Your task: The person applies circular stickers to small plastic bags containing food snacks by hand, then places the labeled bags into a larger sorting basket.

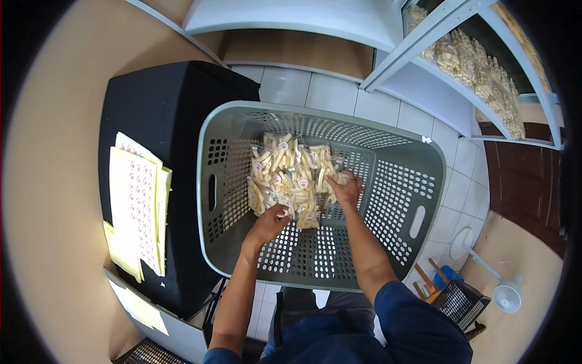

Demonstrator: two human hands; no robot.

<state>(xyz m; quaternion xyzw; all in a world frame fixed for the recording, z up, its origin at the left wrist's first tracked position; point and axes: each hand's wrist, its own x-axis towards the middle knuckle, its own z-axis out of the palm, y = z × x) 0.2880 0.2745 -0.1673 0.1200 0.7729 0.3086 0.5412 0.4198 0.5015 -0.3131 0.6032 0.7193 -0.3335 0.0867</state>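
Observation:
Before me stands a large grey-green plastic basket [400,148] with perforated walls. Several clear plastic bags of pale stick-shaped snacks [302,184], bearing round stickers, lie in a heap on its bottom, towards the left half. At the heap's near left edge, my left hand [271,222] has its fingers bent around part of a bag. My right hand [346,187] is at the heap's right side, thumb and fingers around a bag there. The fingertips of both hands are partly hidden.
Sticker sheets [136,204] lie on a black-covered table [136,104] left of the basket. A shelf unit [291,16] stands beyond it, with bagged snacks [473,68] at upper right. A wooden-legged stool [425,282], dark crate [459,302] and pale fan-like stand [489,268] are at lower right.

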